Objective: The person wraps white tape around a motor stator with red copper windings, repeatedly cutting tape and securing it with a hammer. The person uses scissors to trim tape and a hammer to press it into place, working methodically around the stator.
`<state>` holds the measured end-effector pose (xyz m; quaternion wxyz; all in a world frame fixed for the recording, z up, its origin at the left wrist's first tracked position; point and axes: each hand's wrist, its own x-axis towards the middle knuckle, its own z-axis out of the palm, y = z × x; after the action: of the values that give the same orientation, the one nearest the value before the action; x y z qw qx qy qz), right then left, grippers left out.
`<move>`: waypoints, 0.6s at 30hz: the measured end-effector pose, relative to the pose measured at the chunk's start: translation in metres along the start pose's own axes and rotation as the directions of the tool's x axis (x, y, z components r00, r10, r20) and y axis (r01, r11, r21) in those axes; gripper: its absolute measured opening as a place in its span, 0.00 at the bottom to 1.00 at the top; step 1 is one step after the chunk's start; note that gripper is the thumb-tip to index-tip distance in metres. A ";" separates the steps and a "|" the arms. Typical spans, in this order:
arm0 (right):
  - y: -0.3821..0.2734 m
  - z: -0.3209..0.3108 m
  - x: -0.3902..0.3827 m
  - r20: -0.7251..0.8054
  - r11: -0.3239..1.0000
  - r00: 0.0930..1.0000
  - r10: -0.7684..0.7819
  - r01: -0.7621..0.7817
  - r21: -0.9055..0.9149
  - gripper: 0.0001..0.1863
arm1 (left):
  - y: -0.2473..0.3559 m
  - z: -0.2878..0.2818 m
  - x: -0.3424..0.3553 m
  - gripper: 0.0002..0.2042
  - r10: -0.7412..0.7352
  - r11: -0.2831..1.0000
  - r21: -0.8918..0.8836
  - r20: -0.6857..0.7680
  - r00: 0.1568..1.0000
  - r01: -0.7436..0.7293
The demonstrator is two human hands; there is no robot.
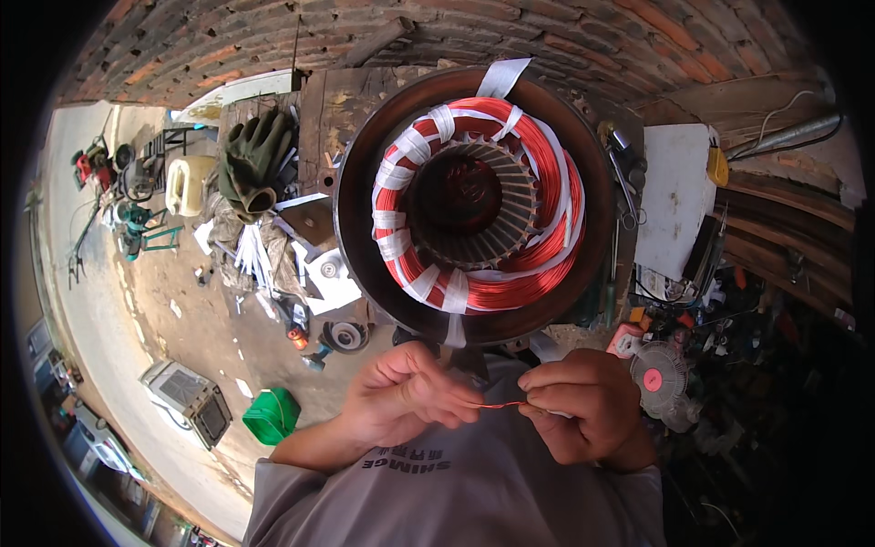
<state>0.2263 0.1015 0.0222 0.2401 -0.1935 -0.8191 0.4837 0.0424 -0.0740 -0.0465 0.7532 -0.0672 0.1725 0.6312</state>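
Note:
Close to my chest, a thin red-orange copper wire spans the short gap between my hands. My left hand pinches one end of it with thumb and fingers. The other end is gripped in my right hand, where a bit of something white shows under the curled fingers. Just beyond both hands stands a motor stator with red copper windings, bound in places with white tape. It sits in a round dark metal housing, and a loose tape end hangs over the near rim.
Dark work gloves lie left of the housing, above white strips. Scissors and a white board are to its right. A fan stands at lower right, a green bucket at lower left. A brick wall rises behind.

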 end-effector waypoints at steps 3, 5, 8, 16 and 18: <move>0.000 0.000 -0.005 0.006 0.996 0.997 0.073 -0.074 0.040 0.15 | -0.001 -0.002 0.002 0.11 -0.015 1.000 -0.001 0.003 1.000 0.015; -0.002 -0.004 0.001 0.030 0.996 0.996 0.085 -0.086 0.029 0.14 | 0.003 -0.003 0.003 0.13 -0.038 0.994 0.105 -0.041 0.998 0.043; -0.008 -0.022 0.009 0.130 0.957 0.965 0.229 -0.247 0.154 0.10 | 0.014 0.006 0.002 0.20 -0.068 0.936 0.333 -0.150 0.986 0.115; 0.003 -0.049 0.020 0.026 0.708 0.737 0.676 -0.659 0.253 0.04 | 0.015 -0.011 -0.001 0.16 0.066 0.955 0.296 -0.224 0.972 0.003; 0.004 -0.044 0.029 0.059 0.696 0.712 0.700 -0.698 0.166 0.04 | 0.015 -0.016 -0.002 0.13 0.082 0.964 0.262 -0.182 0.980 -0.032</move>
<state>0.2288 0.1495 0.0427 0.0580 -0.4700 -0.6371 0.6082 0.0243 -0.0782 -0.0586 0.7169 -0.0238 0.3265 0.6155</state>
